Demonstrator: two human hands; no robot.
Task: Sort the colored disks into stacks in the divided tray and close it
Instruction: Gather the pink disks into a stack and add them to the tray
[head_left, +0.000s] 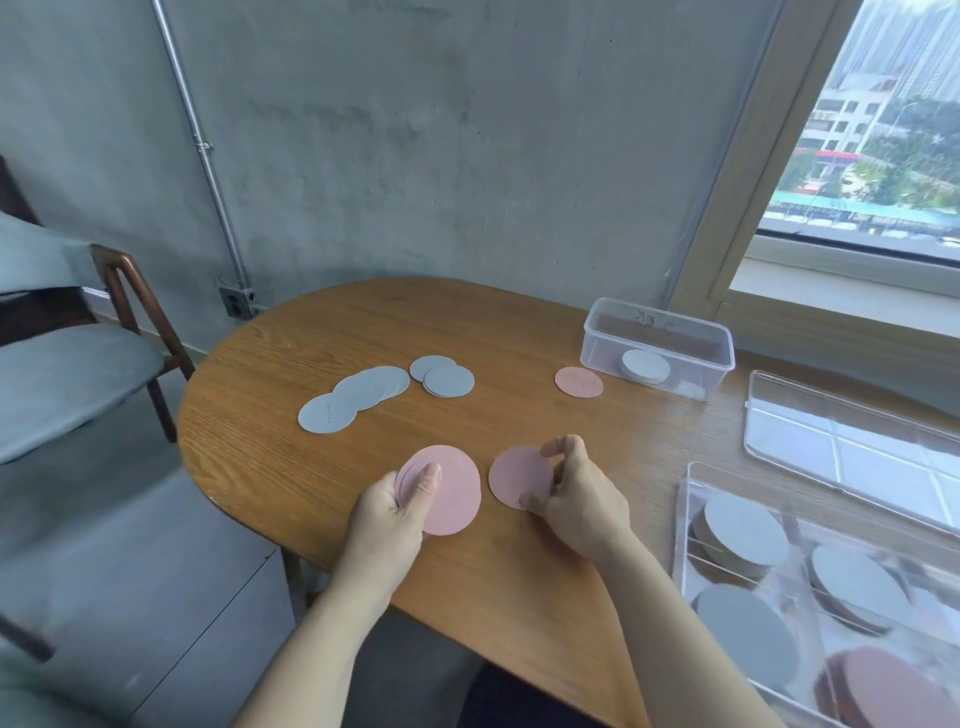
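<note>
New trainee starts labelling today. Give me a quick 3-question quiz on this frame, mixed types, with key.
1. True or false: the left hand holds several pink disks at once.
2. Multiple choice: the lone pink disk far from the hands lies
A. inside the clear tub
B. on the table, beside the clear tub
C. in the divided tray
3. Fill in: the loose disks spread out on the table beyond the hands are ____ in colour.

Key
1. True; edges of more disks show under the thumb.
2. B
3. Grey
</note>
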